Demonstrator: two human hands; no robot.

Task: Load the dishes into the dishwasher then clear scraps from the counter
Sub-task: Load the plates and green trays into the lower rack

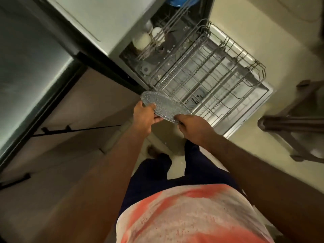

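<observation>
A round textured glass plate [163,105] is held with both hands just in front of the dishwasher's pulled-out lower rack [210,74]. My left hand [142,118] grips the plate's left rim, thumb on top. My right hand [192,128] pinches its near right edge. The wire rack holds nothing and rests over the open dishwasher door [245,118]. Deeper inside, the upper rack [163,39] carries white cups [142,41] and a blue dish [177,1].
A steel counter [29,71] runs along the left above brown cabinet drawers with dark handles [75,128]. A dark stool [294,123] stands on the pale floor at the right. My legs and feet are below, close to the open door.
</observation>
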